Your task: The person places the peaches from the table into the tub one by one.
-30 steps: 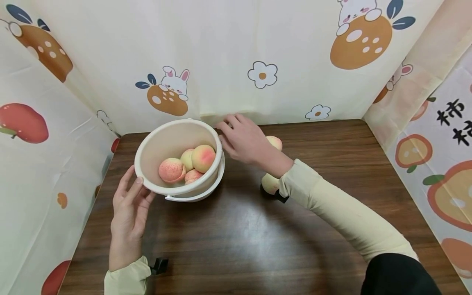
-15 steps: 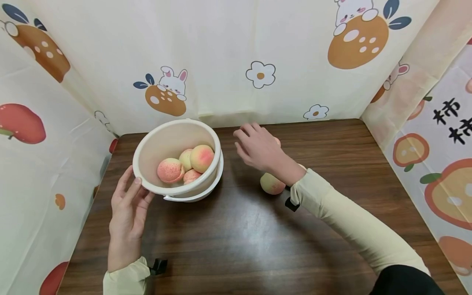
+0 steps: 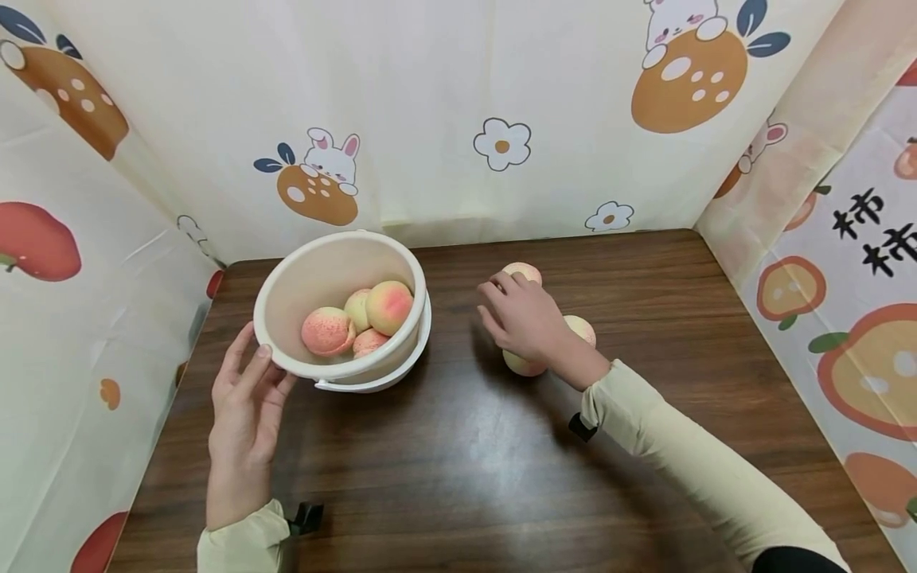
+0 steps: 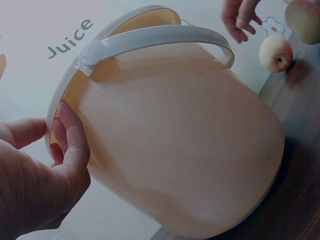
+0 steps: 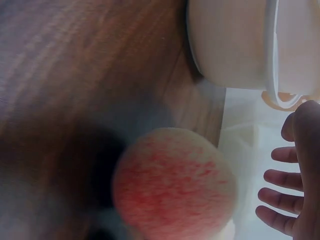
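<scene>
A cream-coloured bucket (image 3: 315, 274) stands at the left back with several peaches (image 3: 390, 307) inside. My left hand (image 3: 243, 434) pinches its rim between thumb and fingers, as the left wrist view also shows. The white handle (image 4: 165, 35) hangs down over the bucket's side. Over the table, right of the bucket, my right hand (image 3: 528, 320) holds nothing, its fingers loosely bent. Three peaches lie around it: one peach (image 3: 523, 272) beyond the fingers, another peach (image 3: 582, 328) to the right, and a third peach (image 3: 523, 365) partly hidden under the hand.
The brown wooden table (image 3: 458, 477) ends at a cream printed curtain (image 3: 430, 119) at the back. More printed cloth (image 3: 845, 318) closes off the right side, and white cloth (image 3: 86, 318) the left.
My right hand has moved away from the bucket's right rim, rightward and toward the peaches on the table. My left hand keeps its hold on the rim.
</scene>
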`<state>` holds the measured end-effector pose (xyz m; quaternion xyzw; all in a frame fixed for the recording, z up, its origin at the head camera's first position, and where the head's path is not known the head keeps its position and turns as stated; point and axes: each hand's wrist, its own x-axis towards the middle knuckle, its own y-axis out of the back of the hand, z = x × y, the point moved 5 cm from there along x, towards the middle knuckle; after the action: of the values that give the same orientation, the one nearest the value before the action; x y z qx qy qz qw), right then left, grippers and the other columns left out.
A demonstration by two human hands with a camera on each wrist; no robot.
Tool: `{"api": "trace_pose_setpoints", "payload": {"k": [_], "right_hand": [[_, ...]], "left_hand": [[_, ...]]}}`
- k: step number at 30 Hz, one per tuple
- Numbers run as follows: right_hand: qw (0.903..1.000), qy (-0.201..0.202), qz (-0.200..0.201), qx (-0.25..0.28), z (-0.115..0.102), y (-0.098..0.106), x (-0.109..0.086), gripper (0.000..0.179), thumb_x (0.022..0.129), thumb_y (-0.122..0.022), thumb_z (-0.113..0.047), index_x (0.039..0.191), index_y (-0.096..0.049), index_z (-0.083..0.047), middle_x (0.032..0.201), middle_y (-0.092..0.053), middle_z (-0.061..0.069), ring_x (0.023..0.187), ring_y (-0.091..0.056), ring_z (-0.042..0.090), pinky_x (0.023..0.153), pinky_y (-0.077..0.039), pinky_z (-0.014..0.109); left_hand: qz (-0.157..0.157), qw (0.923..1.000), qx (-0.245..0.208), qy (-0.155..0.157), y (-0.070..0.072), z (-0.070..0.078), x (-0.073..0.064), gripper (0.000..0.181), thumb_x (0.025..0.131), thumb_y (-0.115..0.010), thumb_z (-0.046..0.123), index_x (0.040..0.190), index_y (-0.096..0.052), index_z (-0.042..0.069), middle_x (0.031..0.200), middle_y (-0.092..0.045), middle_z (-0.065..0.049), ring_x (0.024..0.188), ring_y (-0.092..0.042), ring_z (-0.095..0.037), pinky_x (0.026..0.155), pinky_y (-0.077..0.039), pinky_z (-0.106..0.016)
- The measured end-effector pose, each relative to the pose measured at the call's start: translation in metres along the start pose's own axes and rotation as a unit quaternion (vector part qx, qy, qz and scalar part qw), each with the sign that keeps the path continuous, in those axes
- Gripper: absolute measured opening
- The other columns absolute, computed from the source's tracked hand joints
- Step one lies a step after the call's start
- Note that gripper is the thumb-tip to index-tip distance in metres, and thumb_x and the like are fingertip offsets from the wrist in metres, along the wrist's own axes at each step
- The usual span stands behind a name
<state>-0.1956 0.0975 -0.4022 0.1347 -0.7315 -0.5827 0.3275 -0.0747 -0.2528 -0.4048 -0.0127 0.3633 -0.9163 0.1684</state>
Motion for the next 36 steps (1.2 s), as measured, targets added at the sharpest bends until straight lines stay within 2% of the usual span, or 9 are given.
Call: {"api": "trace_pose_setpoints", "payload": {"k": [9, 17, 26, 36], "right_hand": [[0.9991, -0.02, -0.01, -0.037, -0.003, -0.014, -0.031, 0.032, 0.105, -0.057, -0.032, 0.125, -0.068, -0.011, 0.122, -0.065, 0.011, 0.109, -0.06, 0.037, 0.087, -0.054, 0.052], [0.9985, -0.026, -0.003, -0.048, -0.002, -0.025, -0.051, 0.027, 0.102, -0.062, -0.032, 0.116, -0.069, -0.011, 0.118, -0.066, 0.012, 0.108, -0.062, 0.039, 0.083, -0.054, 0.053], [0.9973, -0.014, -0.011, -0.072, -0.005, -0.032, -0.062, 0.026, 0.098, -0.068, -0.035, 0.107, -0.068, -0.011, 0.107, -0.066, 0.012, 0.101, -0.062, 0.039, 0.081, -0.053, 0.052], [0.9959, 0.019, 0.001, -0.089, -0.007, -0.034, -0.066, 0.024, 0.096, -0.072, -0.036, 0.1, -0.068, -0.012, 0.102, -0.063, 0.011, 0.094, -0.059, 0.036, 0.076, -0.053, 0.049]], "left_hand": [[0.002, 1.0, -0.002, -0.002, -0.002, 0.001, 0.002, 0.049, 0.103, -0.055, -0.005, 0.149, -0.045, 0.009, 0.154, -0.039, -0.011, 0.1, -0.073, -0.021, 0.078, -0.065, -0.033], [0.002, 1.0, -0.002, -0.001, -0.001, -0.001, 0.002, 0.048, 0.103, -0.055, -0.004, 0.149, -0.045, 0.009, 0.155, -0.037, -0.01, 0.098, -0.073, -0.019, 0.077, -0.065, -0.031], [-0.003, 1.0, 0.002, 0.0, 0.0, -0.001, 0.001, 0.049, 0.104, -0.054, -0.003, 0.15, -0.042, 0.01, 0.154, -0.038, -0.01, 0.097, -0.073, -0.018, 0.077, -0.065, -0.031], [-0.006, 1.0, 0.006, 0.0, 0.001, -0.001, 0.0, 0.049, 0.104, -0.053, -0.003, 0.15, -0.043, 0.01, 0.155, -0.039, -0.011, 0.096, -0.073, -0.018, 0.078, -0.065, -0.031]]}}
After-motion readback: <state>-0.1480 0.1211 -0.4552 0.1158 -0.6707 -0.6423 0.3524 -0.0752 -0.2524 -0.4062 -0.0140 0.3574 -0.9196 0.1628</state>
